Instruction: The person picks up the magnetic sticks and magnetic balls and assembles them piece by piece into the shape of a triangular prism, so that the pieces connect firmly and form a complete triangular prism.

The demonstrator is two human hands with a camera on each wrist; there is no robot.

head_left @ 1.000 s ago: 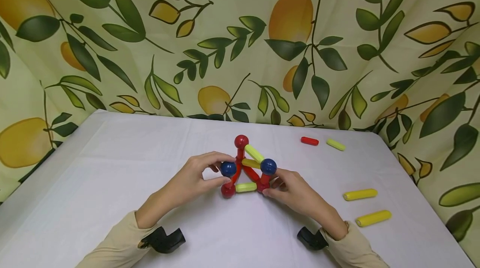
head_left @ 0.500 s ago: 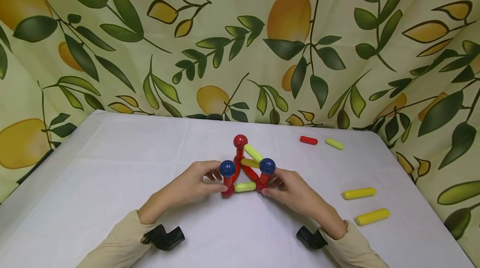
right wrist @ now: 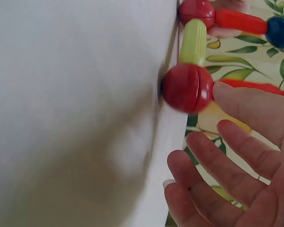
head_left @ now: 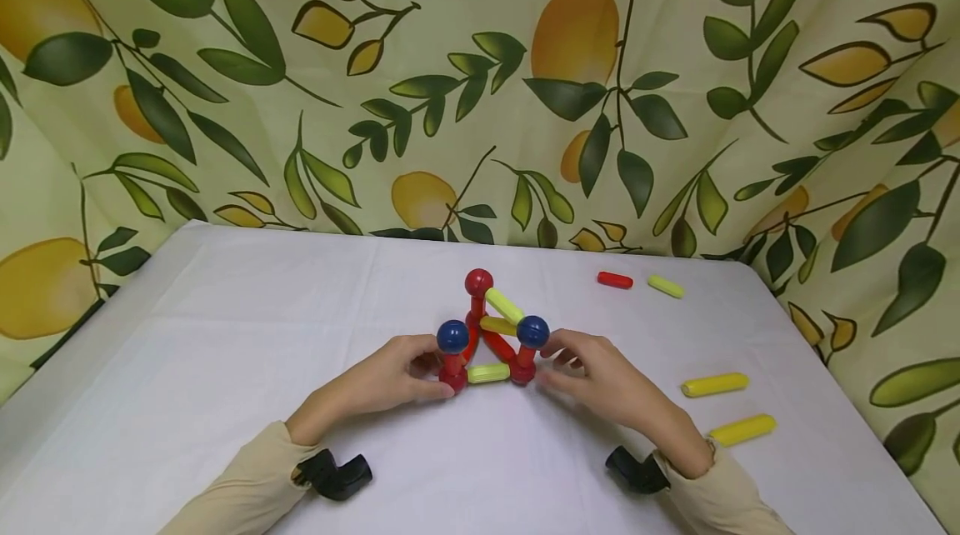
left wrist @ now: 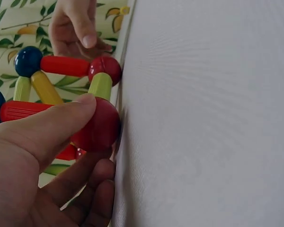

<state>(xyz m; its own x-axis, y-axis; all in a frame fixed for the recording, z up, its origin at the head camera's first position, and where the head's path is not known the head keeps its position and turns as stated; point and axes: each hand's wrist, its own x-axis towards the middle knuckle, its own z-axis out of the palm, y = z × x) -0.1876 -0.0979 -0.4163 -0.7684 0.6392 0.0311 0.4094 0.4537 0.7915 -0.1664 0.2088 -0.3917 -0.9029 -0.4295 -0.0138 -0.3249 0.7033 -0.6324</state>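
A frame of rods and balls stands on the table. My left hand [head_left: 390, 375] pinches its front left red ball [head_left: 453, 380] between thumb and fingers. A blue ball [head_left: 452, 336] sits above that on a short red rod. My right hand [head_left: 600, 375] is beside the front right red ball [head_left: 522, 372], its fingers loose and spread; in the right wrist view the thumb meets or nearly meets that ball [right wrist: 188, 88]. A light green rod [head_left: 488, 373] joins both front balls. Another light green rod [head_left: 504, 305] links the right blue ball [head_left: 532, 332] to the back top red ball [head_left: 479, 282].
Loose on the white table [head_left: 300, 293], to the right, lie a short red rod [head_left: 615, 279], a light green rod [head_left: 666, 286] and two longer yellow rods [head_left: 715, 384]; the right sleeve borders the nearer one. Leaf-and-fruit patterned fabric [head_left: 427, 198] hangs behind the table.
My left hand has left the left blue ball and moved down to the red ball below it. My right hand has loosened from the front right corner and drawn slightly right.
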